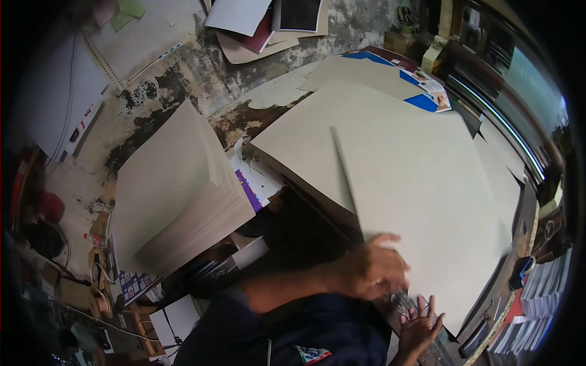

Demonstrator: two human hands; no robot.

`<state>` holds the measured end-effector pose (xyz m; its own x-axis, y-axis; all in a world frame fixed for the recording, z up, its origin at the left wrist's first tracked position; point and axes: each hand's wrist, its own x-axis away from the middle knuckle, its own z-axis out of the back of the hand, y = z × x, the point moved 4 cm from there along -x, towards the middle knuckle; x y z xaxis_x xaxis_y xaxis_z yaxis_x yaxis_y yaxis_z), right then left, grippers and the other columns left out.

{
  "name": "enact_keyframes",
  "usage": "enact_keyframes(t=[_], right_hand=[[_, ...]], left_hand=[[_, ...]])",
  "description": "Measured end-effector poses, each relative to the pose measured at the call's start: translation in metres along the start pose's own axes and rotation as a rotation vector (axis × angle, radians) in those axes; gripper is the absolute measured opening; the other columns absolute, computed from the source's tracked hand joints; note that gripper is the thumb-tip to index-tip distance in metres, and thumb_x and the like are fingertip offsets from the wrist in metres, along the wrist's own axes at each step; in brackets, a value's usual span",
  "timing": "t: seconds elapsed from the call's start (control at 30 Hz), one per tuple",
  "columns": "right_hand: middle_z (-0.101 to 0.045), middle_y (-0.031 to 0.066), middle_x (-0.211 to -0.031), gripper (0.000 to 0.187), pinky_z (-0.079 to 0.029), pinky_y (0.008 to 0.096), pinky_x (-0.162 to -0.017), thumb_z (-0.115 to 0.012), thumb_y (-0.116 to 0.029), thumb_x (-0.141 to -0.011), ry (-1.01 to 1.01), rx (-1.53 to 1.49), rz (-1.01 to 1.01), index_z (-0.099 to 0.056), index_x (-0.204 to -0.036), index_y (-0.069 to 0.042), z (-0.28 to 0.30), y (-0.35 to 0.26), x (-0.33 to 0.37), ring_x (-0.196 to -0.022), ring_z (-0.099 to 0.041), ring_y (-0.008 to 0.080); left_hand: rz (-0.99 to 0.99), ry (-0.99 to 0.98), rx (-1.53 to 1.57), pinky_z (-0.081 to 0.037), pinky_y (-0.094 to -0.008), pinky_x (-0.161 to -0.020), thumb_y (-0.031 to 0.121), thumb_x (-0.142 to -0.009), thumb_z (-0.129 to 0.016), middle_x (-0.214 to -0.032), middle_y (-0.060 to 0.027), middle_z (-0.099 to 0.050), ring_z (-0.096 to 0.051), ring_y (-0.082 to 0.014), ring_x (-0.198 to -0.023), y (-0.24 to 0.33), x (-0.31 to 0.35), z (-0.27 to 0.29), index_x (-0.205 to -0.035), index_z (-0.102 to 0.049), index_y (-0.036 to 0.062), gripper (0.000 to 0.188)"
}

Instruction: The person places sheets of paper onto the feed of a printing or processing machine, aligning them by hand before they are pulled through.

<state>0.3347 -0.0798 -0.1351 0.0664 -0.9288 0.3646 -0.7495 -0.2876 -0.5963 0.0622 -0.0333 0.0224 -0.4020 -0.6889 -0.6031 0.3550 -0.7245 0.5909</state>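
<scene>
A large pale grey-beige board sheet (421,189) lies over another board (305,152) on the bench, its left edge standing slightly up from the one below. My left hand (378,268) is over the near left corner of the upper sheet. Motion smears its fingers, so I cannot see whether they grip the edge. My right hand (421,322) is at the sheet's near edge, fingers spread, with nothing visible in it. Close to both hands, a small clear, shiny item (400,300) is too blurred to name.
A thick stack of similar boards (177,183) stands at the left. Long machine rollers (497,122) run along the right, above piles of bound paper (531,311). Papers and folders (262,30) hang on the stained wall. Blue-edged printed sheets (421,100) lie at the far end.
</scene>
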Motion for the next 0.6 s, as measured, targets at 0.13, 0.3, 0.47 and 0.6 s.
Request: enact_keyframes(t=[0.13,0.3,0.47,0.6], right_hand=[[-0.063,0.0039,-0.110,0.049,-0.051,0.0348,-0.061,-0.053,-0.050,-0.093,0.114,0.125,0.126,-0.055,-0.120,-0.009,0.001,-0.030,0.004,-0.083,-0.063,0.0214],[-0.061,0.0002,-0.087,0.033,-0.044,0.0314,-0.056,-0.061,-0.037,-0.091,0.085,0.210,0.014,-0.058,-0.108,-0.010,0.035,-0.023,0.005,-0.065,-0.055,0.0106],[-0.056,0.0009,-0.073,0.029,-0.042,0.0316,-0.052,-0.061,-0.039,-0.092,0.426,0.219,-0.052,-0.056,-0.101,-0.013,0.062,0.023,0.031,-0.053,-0.046,0.0121],[-0.058,0.0033,-0.079,0.034,-0.047,0.0363,-0.054,-0.059,-0.046,-0.092,0.404,0.221,-0.140,-0.053,-0.108,-0.016,0.062,0.043,0.056,-0.057,-0.051,0.0155]], left_hand=[[-0.113,-0.141,0.062,-0.035,-0.0552,-0.104,0.030,-0.087,-0.068,-0.099,-0.0033,-0.069,-0.062,-0.0233,-0.111,0.035,0.018,-0.011,-0.094,-0.067,0.0130,0.019],[0.349,0.285,-1.003,-0.035,-0.0504,-0.104,0.044,-0.068,-0.080,-0.125,-0.0100,-0.058,-0.050,-0.0323,-0.121,0.021,0.054,0.123,-0.118,-0.062,0.0113,0.062],[0.853,0.375,-1.389,-0.039,-0.0453,-0.099,0.028,-0.062,-0.086,-0.123,-0.0113,-0.057,-0.052,-0.0318,-0.115,0.029,0.140,0.237,-0.125,-0.053,0.0094,0.074],[0.870,0.412,-1.328,-0.045,-0.0410,-0.094,0.020,-0.058,-0.088,-0.116,-0.0128,-0.062,-0.058,-0.0304,-0.108,0.024,0.150,0.260,-0.118,-0.059,0.0055,0.068]])
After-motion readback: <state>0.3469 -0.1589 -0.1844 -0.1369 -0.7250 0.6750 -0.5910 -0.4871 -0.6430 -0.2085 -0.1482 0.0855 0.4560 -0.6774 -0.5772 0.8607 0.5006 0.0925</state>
